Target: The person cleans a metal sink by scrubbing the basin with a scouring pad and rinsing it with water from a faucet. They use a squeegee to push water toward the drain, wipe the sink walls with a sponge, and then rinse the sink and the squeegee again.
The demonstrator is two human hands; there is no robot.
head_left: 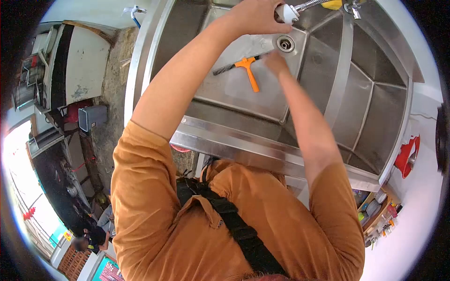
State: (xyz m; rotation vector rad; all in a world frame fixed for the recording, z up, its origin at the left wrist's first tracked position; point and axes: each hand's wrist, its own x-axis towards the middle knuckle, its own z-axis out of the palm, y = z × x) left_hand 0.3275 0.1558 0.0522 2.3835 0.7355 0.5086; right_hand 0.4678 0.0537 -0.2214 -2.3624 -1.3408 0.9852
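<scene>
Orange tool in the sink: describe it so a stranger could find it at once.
Look in the steel sink, left basin, near the drain. The orange tool lies flat there by the right hand. It is T-shaped with a dark strip across its head, unlike the white sprayer in the left hand.

no readable text, no labels, no brands, no numbers anywhere
</scene>
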